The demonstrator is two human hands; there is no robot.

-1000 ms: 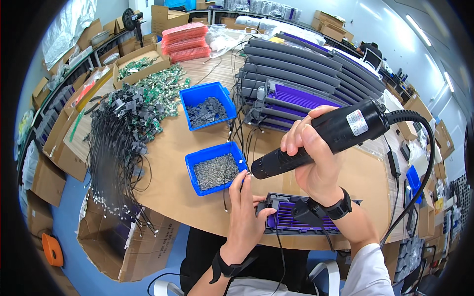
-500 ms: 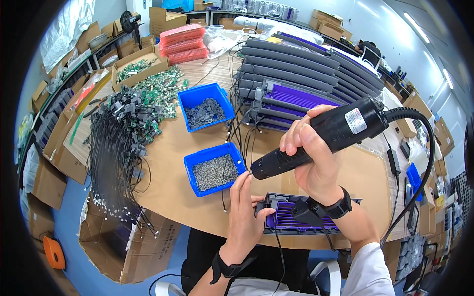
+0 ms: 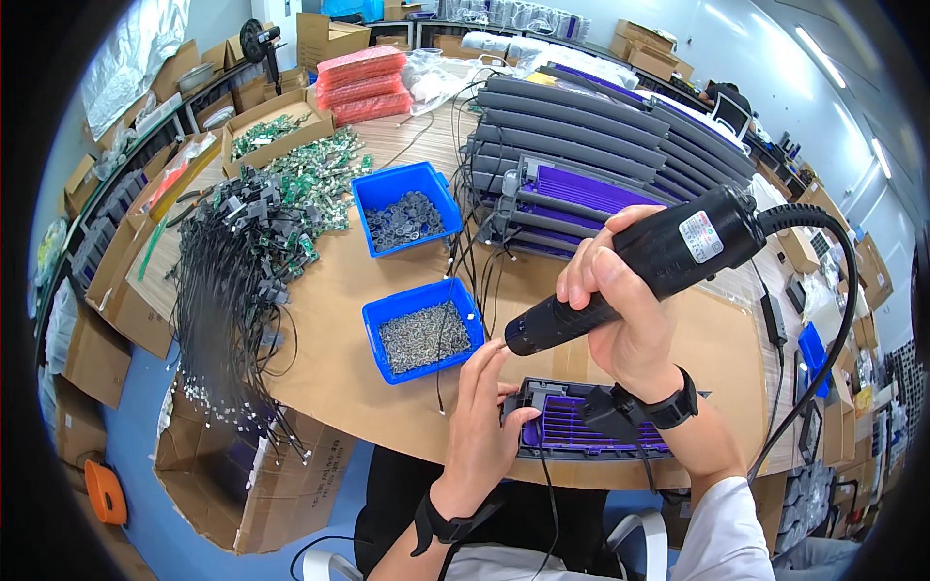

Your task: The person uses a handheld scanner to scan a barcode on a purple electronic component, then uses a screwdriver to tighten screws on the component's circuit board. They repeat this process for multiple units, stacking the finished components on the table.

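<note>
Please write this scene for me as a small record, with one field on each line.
Right hand: grips a black cylindrical power tool
Left hand: fingertips at the tool's narrow end, thumb at a grey-and-purple slatted plastic housing
Near bin: blue rectangular plastic bin with small silvery metal pieces
Far bin: blue plastic bin with small grey parts
Table's left: thin black cables, green circuit boards
Table's far side: long dark-grey plastic housings
Unclear: anything pinched between the left fingertips

Wide fisheye view from the person's head, downward and forward, close above the worktable (image 3: 434, 143)
</note>
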